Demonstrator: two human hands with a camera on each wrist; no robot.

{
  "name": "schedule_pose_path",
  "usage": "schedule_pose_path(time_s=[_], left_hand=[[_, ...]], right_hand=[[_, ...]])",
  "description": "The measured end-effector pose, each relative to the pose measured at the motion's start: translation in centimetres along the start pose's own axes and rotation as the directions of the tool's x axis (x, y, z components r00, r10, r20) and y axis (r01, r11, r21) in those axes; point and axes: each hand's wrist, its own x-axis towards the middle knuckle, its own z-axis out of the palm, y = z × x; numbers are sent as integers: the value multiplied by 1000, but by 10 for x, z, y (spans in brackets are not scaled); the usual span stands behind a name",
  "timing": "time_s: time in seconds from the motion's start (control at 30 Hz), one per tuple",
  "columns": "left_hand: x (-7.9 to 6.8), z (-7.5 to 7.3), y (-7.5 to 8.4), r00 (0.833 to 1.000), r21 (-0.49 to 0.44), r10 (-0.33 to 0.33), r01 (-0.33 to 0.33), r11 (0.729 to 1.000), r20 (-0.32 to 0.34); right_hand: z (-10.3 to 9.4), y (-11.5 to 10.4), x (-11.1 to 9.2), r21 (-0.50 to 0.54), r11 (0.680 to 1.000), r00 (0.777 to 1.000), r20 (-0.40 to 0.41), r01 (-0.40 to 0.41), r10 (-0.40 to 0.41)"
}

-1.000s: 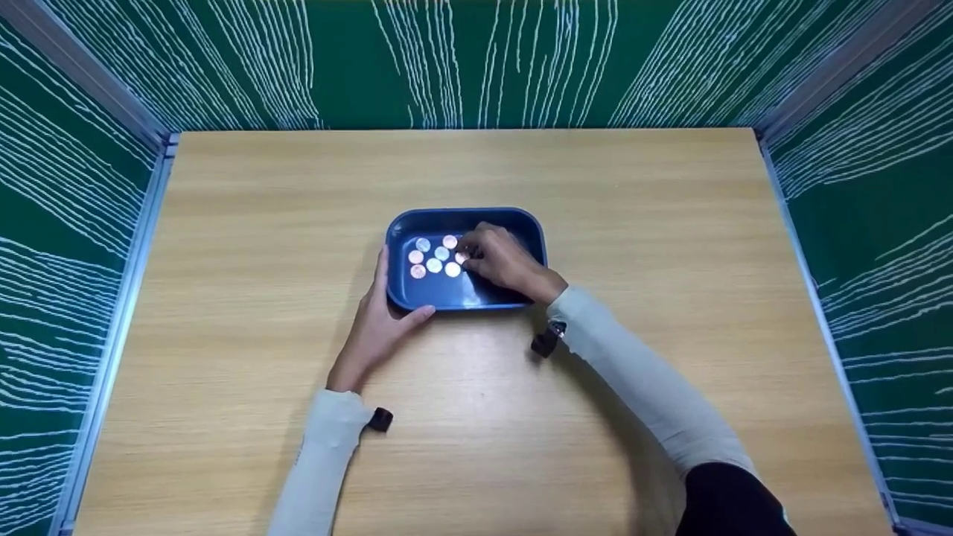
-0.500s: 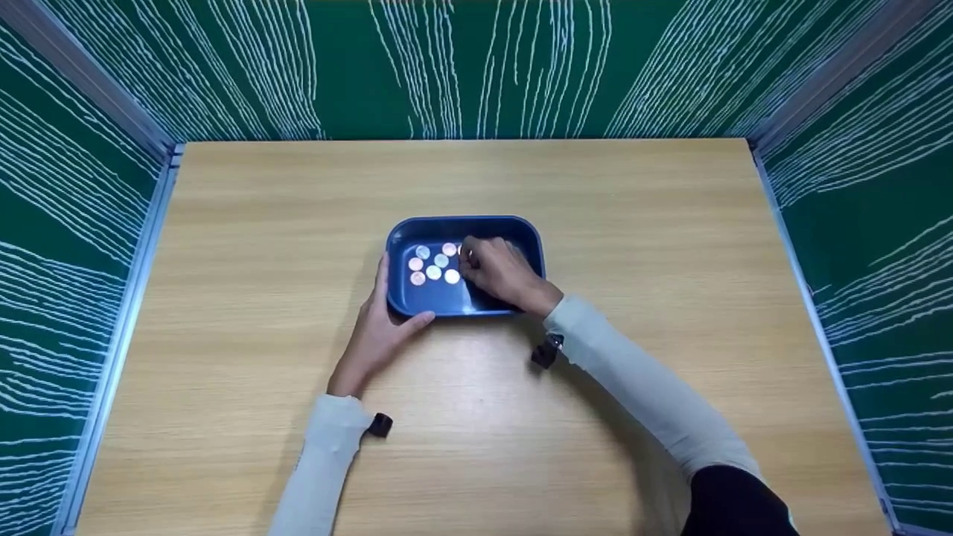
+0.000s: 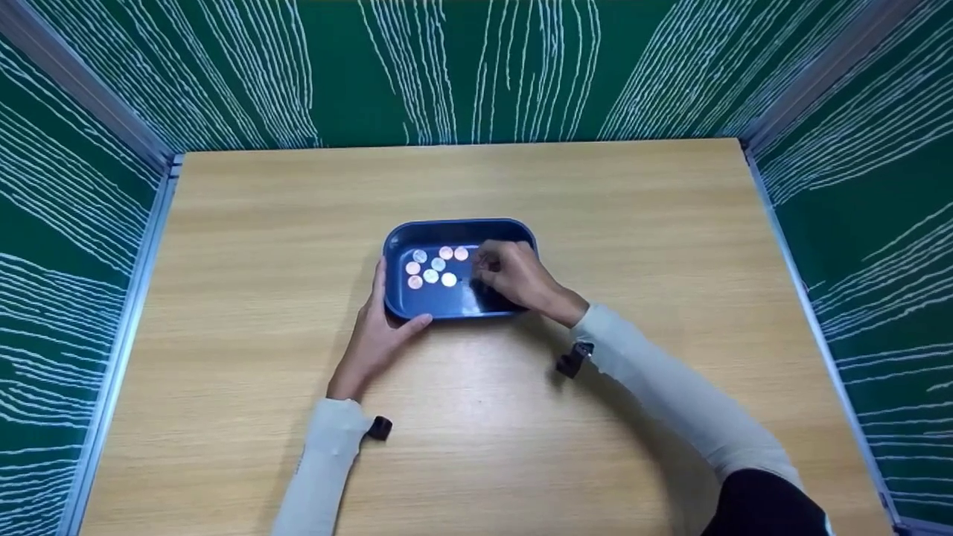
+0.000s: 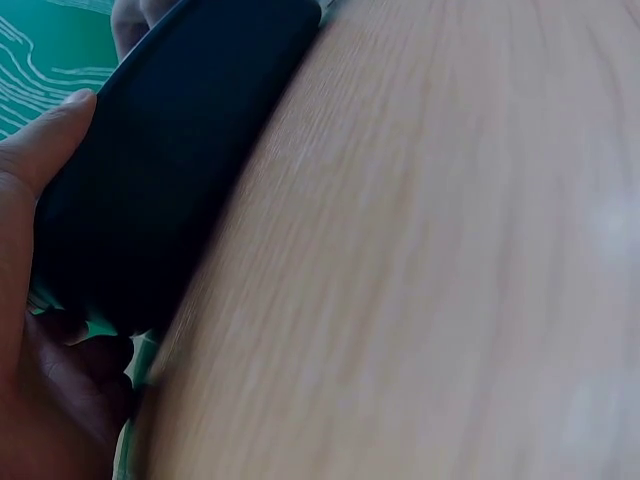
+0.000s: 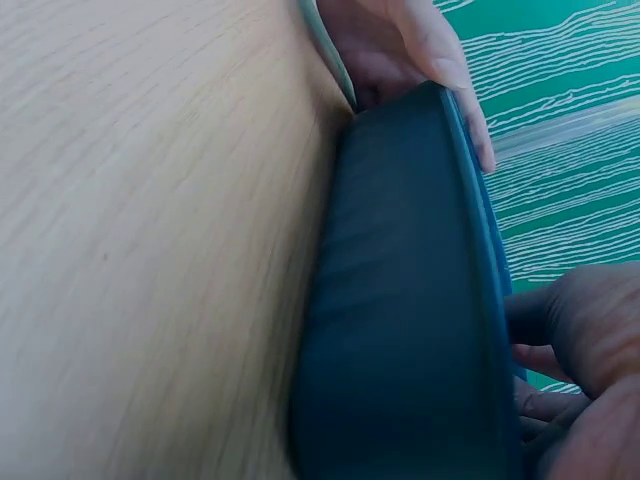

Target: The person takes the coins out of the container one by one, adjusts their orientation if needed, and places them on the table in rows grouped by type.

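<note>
In the head view, the blue tray sits at the middle of the frame on the wooden table, with eight coppery and silvery coins showing flat in its left half. The left hand holds the tray's lower-left corner, thumb spread from the fingers: thumb along the near edge, fingers along the left side. The right hand is over the tray's right half, fingers bent, tips close together; whether they pinch a coin I cannot tell.

Neither wrist view shows the coins; the tray's dark outer side hides them. The left wrist view does show bent fingers low at the left edge, hidden from above. In the right wrist view, the right hand's fingers pass behind the rim at lower right, their tips hidden.
</note>
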Motion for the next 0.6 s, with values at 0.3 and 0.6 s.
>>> schedule_pose_path(time_s=[0.3, 0.6], left_hand=[[0, 2, 0, 1000, 10, 24, -24, 1000, -6], [0, 1, 0, 1000, 4, 2, -2, 1000, -4]], right_hand=[[-21, 3, -20, 33, 999, 996, -85, 40, -37], [-43, 13, -42, 104, 993, 986, -146, -60, 75]])
